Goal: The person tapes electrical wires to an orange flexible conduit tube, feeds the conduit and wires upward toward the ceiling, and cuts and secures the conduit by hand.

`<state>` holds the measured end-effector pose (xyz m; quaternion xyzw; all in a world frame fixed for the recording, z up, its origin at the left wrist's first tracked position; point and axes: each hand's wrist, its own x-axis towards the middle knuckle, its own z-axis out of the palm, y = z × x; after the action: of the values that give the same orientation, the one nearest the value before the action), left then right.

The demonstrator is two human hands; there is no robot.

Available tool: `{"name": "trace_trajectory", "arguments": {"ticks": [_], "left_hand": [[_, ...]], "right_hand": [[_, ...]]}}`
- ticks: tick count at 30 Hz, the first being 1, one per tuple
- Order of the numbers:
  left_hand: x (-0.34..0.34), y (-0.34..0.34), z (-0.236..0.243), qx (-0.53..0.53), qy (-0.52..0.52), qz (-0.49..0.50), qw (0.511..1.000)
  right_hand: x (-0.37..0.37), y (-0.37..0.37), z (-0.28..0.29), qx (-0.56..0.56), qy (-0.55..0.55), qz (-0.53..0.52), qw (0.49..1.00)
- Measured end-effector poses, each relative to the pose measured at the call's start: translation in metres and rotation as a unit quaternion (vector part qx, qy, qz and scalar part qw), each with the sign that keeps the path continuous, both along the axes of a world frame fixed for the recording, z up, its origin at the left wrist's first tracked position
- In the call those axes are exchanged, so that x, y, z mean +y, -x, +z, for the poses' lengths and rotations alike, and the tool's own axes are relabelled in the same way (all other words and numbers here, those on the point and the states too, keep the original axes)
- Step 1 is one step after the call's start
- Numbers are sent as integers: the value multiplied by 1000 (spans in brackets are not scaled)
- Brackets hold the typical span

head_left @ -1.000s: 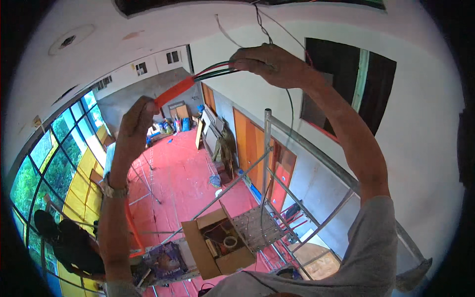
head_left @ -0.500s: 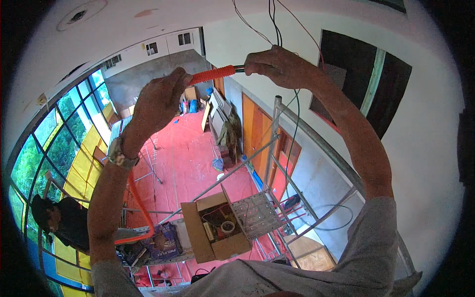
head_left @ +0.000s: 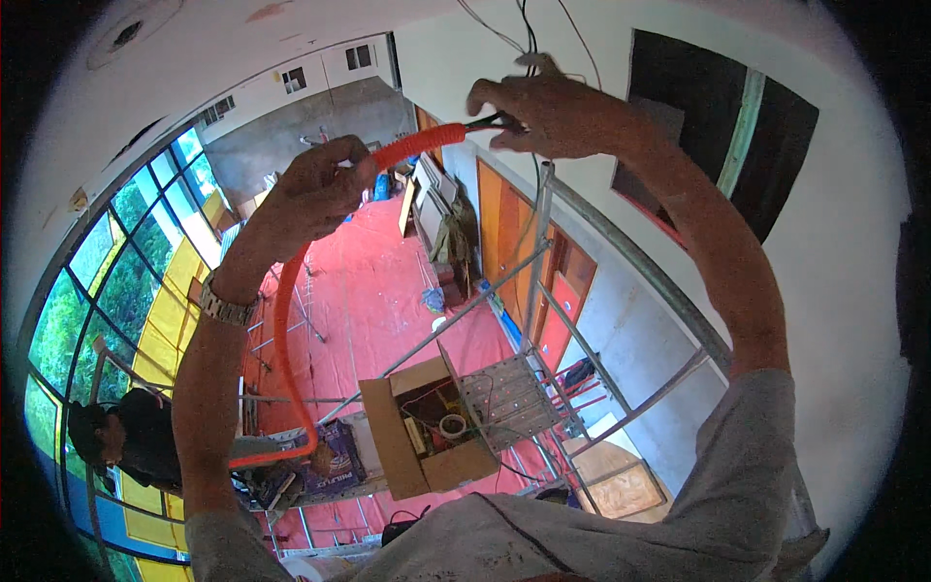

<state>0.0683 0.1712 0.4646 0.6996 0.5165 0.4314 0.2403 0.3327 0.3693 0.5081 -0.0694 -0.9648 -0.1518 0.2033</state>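
Note:
An orange corrugated conduit (head_left: 424, 143) is gripped near its end by my left hand (head_left: 312, 194), raised at upper centre-left. Below that hand the conduit hangs in a long curve toward the scaffold platform. Dark wires (head_left: 481, 123) stick out of its upper end and reach my right hand (head_left: 567, 114). My right hand is beside the conduit mouth, fingers apart and curved around the wires without closing on them. More thin cables (head_left: 529, 29) hang down from above, passing behind my right hand.
Metal scaffold tubes (head_left: 621, 242) stand at right. On the platform (head_left: 509, 403) below are an open cardboard box (head_left: 398, 441) with a tape roll (head_left: 452, 425) and a purple package (head_left: 333, 458). A person in dark clothing (head_left: 145, 436) is at lower left. Red sheeting (head_left: 388, 291) covers the floor.
My right hand has loosened from the wires, its fingers spreading apart. The conduit end now tilts upward more, and its hanging length has swung into clearer view.

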Motion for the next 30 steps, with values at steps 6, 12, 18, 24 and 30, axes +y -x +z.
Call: {"name": "trace_trajectory", "arguments": {"ticks": [6, 12, 18, 24, 30], "left_hand": [[6, 4, 18, 58, -45, 23, 997], [31, 20, 25, 225, -291, 229, 901], [50, 31, 31, 256, -400, 256, 842], [21, 20, 44, 83, -4, 92, 992], [48, 27, 31, 313, -412, 200, 832]], "right_hand": [[52, -27, 25, 123, -391, -55, 911], [22, -31, 29, 157, -224, 16, 962], [49, -16, 35, 176, -272, 89, 942], [41, -12, 20, 102, -296, 44, 949], [31, 23, 43, 54, -186, 142, 971]]}}
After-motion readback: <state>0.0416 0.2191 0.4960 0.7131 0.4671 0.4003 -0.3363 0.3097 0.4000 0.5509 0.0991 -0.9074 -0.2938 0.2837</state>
